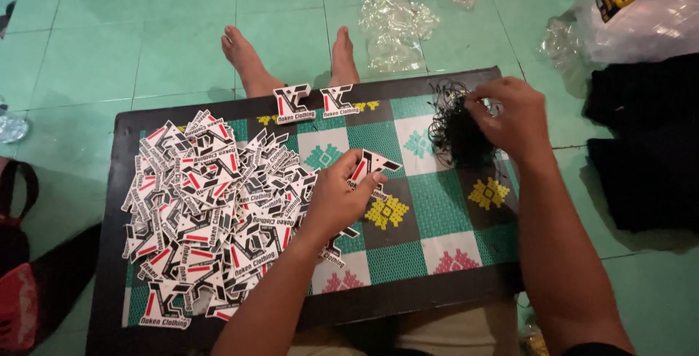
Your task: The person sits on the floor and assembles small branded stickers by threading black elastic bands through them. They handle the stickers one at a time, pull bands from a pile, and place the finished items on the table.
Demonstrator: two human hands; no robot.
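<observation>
A flat, die-cut card tag (371, 167), angular in outline and printed in white, black and red, sits near the centre of the surface (109, 254), pinched at its lower edge by the fingers (362, 183) of the left hand (336, 199). At about two o'clock from it, the right hand (513, 119) has its fingers closed narrowly on strands at the top of a loose, wiry tangle of thin black string loops (457, 134). At nine o'clock lies a broad, overlapping heap of matching card tags (204, 210), glossy and sharp-cornered; two further tags (314, 103) lie side by side at eleven o'clock. The surface is a dark board covered by a woven mat (437, 210) of green, white and black squares with stitched diamond motifs. Beyond, at twelve o'clock, bare feet (291, 61) rest on a green tiled floor (145, 36) beside crinkled clear plastic bags (393, 28).
</observation>
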